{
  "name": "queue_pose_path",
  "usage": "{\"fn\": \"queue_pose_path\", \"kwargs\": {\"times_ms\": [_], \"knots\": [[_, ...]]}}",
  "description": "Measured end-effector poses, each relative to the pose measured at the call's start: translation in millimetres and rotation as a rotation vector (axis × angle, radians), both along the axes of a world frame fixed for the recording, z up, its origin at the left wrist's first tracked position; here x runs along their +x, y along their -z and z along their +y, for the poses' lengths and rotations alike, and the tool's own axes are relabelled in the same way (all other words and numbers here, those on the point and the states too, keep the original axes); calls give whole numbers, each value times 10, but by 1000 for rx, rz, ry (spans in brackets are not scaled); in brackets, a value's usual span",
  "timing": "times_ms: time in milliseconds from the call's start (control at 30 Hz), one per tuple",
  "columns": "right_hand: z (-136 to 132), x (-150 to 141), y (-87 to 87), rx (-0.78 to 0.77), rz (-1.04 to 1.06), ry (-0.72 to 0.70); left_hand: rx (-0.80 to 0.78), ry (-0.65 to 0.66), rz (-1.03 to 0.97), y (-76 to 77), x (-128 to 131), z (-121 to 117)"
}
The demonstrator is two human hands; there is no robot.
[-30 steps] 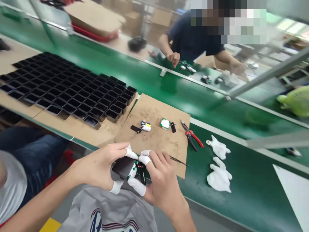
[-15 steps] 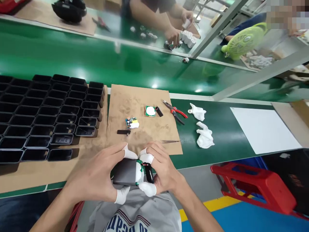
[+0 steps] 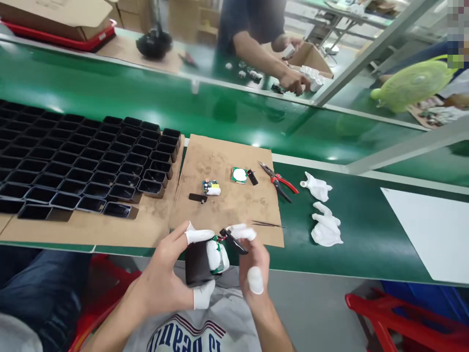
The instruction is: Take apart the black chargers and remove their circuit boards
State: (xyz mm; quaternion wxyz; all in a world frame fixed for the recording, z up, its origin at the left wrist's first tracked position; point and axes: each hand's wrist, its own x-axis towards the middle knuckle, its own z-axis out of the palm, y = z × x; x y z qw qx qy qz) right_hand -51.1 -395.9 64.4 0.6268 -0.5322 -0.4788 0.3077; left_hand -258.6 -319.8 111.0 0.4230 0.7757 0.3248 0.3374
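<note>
My left hand (image 3: 166,276), with white finger cots on thumb and forefinger, grips a small black housing (image 3: 198,264) with a white and green circuit part (image 3: 216,256) sticking out of its right end. My right hand (image 3: 252,264), also in finger cots, pinches a thin black strip (image 3: 232,240) wired to that part, just above the housing. Both hands hover over my lap at the near edge of a brown cardboard sheet (image 3: 227,205). On the cardboard lie a small circuit board (image 3: 210,187), a black strip (image 3: 197,197), a round green-white board (image 3: 239,175) and tweezers (image 3: 267,224).
A grid of black trays (image 3: 80,166) fills the left. Red-handled pliers (image 3: 280,182) and two white gloves (image 3: 322,215) lie on the green bench, a white sheet (image 3: 432,230) at right. Beyond the green conveyor belt (image 3: 146,102) another person's hands (image 3: 293,83) work. A red stool (image 3: 403,318) stands lower right.
My right hand has lifted off the housing and pulled the black strip up and away from it. The view has shifted a little between frames.
</note>
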Motion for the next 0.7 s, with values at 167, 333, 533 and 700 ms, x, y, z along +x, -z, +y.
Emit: {"fn": "queue_pose_path", "kwargs": {"times_ms": [167, 333, 533, 700], "knots": [[-183, -135, 4, -63, 110, -146, 95, -186, -81, 141, 188, -436], [-227, 118, -280, -35, 209, -156, 105, -284, -159, 354, 227, -667], [-229, 507, -762, -2, 150, -220, -12, -115, -450, 328, 352, -591], [-211, 622, -934, 92, 57, -388, 33, -70, -503, 264, 430, -546]]}}
